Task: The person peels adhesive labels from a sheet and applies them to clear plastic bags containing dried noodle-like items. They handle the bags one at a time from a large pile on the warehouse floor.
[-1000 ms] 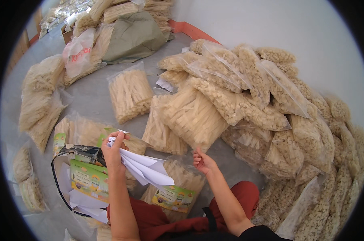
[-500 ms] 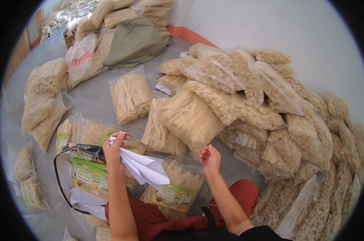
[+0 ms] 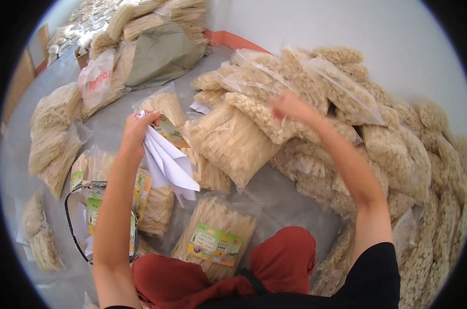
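Note:
My left hand (image 3: 143, 129) is closed on crumpled white paper sheets (image 3: 167, 157), which hang down from it. Right beside its fingers is a green and yellow printed label (image 3: 170, 131); whether the hand holds it or it lies on the clear bag of pale dried strips (image 3: 164, 103) behind, I cannot tell. My right hand (image 3: 289, 106), smeared by motion, reaches over the pile of filled clear bags (image 3: 264, 116) on the right. In front of my knees lies a bag of strips (image 3: 226, 213) with a printed label (image 3: 214, 244) on it.
A black-edged open container (image 3: 70, 216) with labels and white paper stands at my left, partly hidden by my forearm. More filled bags (image 3: 53, 139) lie along the left. A grey-green sack (image 3: 164, 56) rests at the back. The bag pile leans against the white wall (image 3: 347, 26).
My left hand has moved forward with the white sheets, away from the container. My right hand has swung forward and right, from above the floor to over the bag pile.

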{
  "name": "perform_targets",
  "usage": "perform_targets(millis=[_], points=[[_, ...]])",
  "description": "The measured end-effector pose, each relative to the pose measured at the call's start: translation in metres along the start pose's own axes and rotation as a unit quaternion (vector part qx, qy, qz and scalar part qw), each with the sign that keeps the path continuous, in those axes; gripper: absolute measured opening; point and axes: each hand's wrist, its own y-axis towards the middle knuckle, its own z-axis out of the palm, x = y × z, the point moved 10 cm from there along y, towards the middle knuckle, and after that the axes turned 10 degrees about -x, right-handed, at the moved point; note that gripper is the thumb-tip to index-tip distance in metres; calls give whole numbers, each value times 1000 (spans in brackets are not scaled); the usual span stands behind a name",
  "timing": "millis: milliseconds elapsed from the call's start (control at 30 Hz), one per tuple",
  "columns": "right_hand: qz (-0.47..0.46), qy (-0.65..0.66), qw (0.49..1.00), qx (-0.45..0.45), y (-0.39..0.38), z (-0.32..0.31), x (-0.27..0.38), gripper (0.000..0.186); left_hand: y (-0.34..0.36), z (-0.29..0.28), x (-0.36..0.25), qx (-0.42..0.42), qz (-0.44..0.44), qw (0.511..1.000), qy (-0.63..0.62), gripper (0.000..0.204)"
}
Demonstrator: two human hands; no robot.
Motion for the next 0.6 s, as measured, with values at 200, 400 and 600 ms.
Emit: perform_targets(millis=[200, 400, 600], points=[[141, 88, 934, 317, -150, 216, -101, 75, -104, 5, 29, -27, -101, 987, -123, 12], [271, 451, 830, 185, -172, 274, -104, 31, -160, 4, 64, -61, -155, 976, -139, 11], [175, 494, 840, 142, -170, 239, -109, 31, -154, 16, 89, -65, -155, 979, -114, 12]])
